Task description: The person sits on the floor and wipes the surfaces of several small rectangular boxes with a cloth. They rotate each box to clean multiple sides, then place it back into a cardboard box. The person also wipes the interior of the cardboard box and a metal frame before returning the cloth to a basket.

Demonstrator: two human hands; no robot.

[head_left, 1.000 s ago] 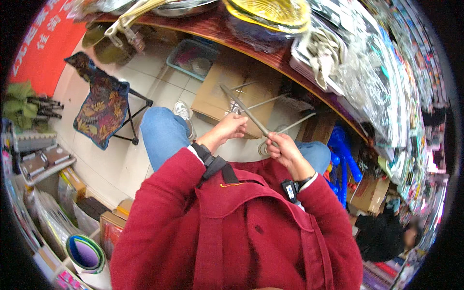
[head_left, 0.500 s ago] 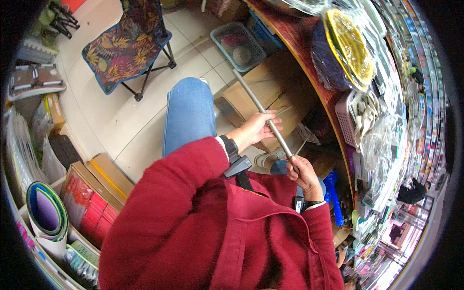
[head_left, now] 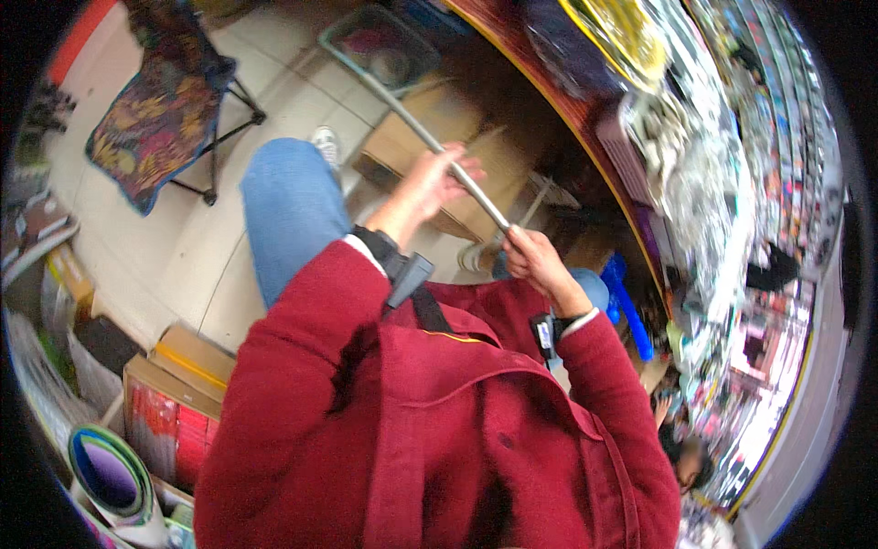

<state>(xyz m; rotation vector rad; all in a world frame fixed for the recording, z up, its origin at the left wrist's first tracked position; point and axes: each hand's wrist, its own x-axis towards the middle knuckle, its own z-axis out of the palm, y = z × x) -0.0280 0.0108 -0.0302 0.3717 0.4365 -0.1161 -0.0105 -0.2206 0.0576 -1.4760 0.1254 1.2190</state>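
Note:
A long, thin grey metal rod [head_left: 412,121] slants in front of me, its far end up and to the left. My right hand [head_left: 540,263] is closed around the near end, thumb along the top. Farther up, the rod lies across my left hand [head_left: 430,183], which holds it loosely from beneath with the fingers partly stretched out. Beyond the hands, cardboard boxes [head_left: 389,151] stand on the floor. The rod's far tip overlaps a blue-green plastic basket [head_left: 334,41] in this view.
A patterned folding chair [head_left: 151,123] stands at the far left. On the right, a red-edged table [head_left: 585,123] carries wrapped goods and a pale plastic basket [head_left: 620,146]. Boxes of red packages [head_left: 174,416] and rolled colored sheets [head_left: 114,476] sit at lower left. A blue plastic object [head_left: 631,311] hangs near my right arm.
The view has shifted, so the chair and table appear farther left. Both hands remain on the rod, which now appears higher and more to the left.

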